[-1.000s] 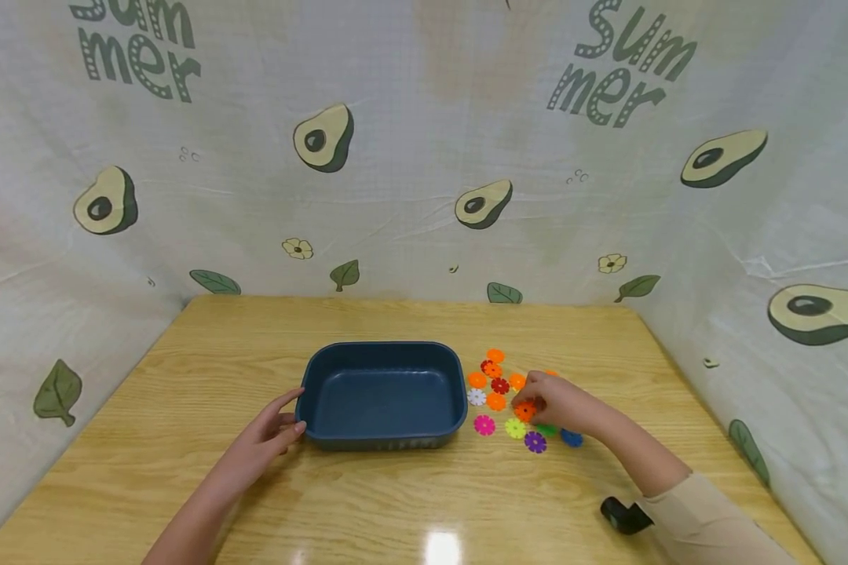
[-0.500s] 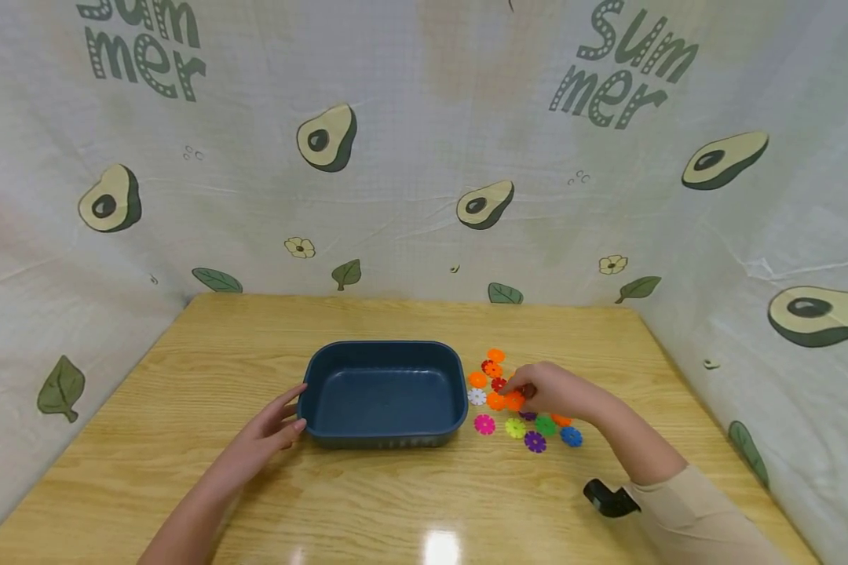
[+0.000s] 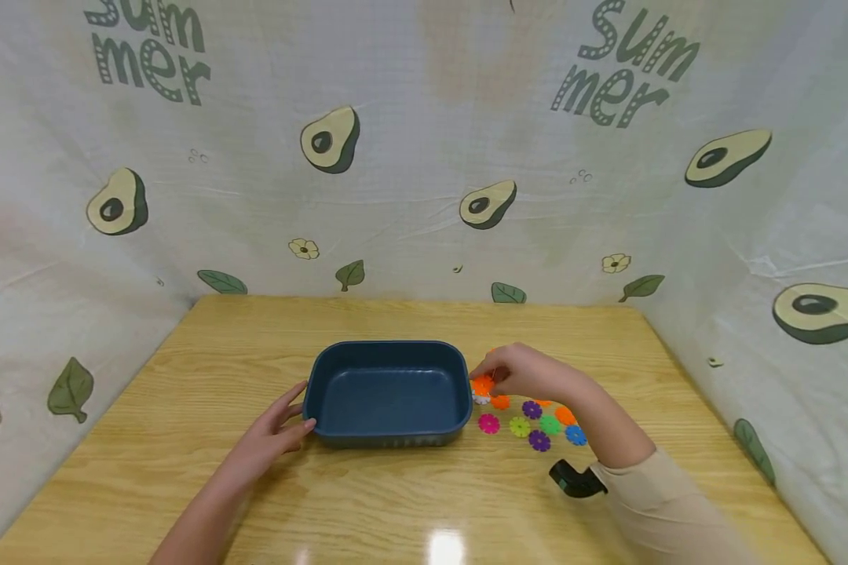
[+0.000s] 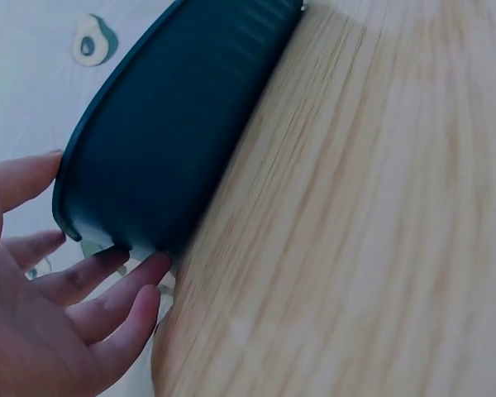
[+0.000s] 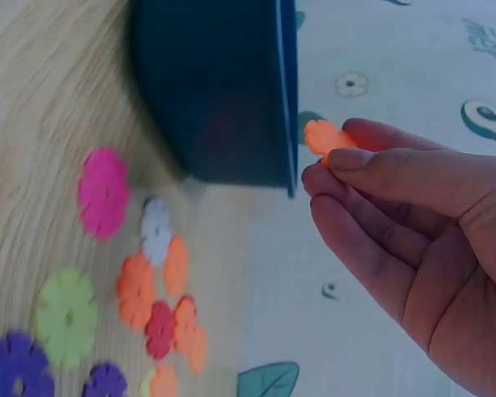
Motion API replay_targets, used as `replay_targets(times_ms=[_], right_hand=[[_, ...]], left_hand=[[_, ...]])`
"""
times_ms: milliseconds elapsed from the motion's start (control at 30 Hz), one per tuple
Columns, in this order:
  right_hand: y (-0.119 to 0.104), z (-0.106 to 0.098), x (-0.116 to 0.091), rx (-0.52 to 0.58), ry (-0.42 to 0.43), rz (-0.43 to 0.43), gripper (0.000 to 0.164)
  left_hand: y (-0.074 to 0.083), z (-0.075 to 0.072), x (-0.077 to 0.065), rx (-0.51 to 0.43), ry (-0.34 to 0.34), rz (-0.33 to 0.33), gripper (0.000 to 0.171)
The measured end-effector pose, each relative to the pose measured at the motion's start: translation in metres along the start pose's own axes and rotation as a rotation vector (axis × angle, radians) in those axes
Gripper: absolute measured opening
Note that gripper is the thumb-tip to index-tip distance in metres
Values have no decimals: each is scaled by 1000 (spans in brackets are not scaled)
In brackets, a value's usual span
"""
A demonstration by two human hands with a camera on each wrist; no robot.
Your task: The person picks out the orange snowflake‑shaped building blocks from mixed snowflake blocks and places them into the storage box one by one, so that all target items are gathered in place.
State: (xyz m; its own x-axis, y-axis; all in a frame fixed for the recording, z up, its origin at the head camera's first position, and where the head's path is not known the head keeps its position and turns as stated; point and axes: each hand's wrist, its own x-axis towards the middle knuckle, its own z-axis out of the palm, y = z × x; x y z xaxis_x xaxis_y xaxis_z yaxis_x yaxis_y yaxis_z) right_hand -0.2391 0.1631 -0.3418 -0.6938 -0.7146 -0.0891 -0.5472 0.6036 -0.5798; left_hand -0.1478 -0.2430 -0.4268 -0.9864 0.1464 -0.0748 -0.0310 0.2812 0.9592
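A dark blue rectangular plastic basin (image 3: 389,399) stands on the wooden table with nothing inside it. At its left end, my left hand (image 3: 272,430) touches the rim and outer wall, fingers spread and loosely bent; the left wrist view shows those fingertips against the basin's side (image 4: 149,149). Beside the right end, my right hand (image 3: 537,373) pinches an orange flower-shaped plastic disc (image 5: 324,136) between thumb and fingers. The disc is raised off the table, close to the basin's rim. Under the right hand, some of the loose discs are hidden in the head view.
Several loose flower discs lie right of the basin, among them a pink one (image 3: 489,424), a yellow-green one (image 3: 519,426), a green one (image 3: 550,424) and a blue one (image 3: 575,435). A black curved device (image 3: 576,480) sits by the right sleeve. Patterned cloth (image 3: 396,196) surrounds the table (image 3: 367,502).
My right hand has lifted an orange flower disc from the scattered pieces and carried it left to the basin's right rim. The left hand has stayed at the basin's left end.
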Motion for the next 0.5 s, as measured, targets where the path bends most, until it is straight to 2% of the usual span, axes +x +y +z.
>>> replay_targets(times_ms=[200, 500], right_hand=[[-14, -1, 16, 94, 18, -6, 27], [-29, 2, 39, 183, 8, 23, 19]], left_hand=[[0, 3, 0, -77, 9, -21, 68], [0, 5, -2, -72, -4, -6, 69]])
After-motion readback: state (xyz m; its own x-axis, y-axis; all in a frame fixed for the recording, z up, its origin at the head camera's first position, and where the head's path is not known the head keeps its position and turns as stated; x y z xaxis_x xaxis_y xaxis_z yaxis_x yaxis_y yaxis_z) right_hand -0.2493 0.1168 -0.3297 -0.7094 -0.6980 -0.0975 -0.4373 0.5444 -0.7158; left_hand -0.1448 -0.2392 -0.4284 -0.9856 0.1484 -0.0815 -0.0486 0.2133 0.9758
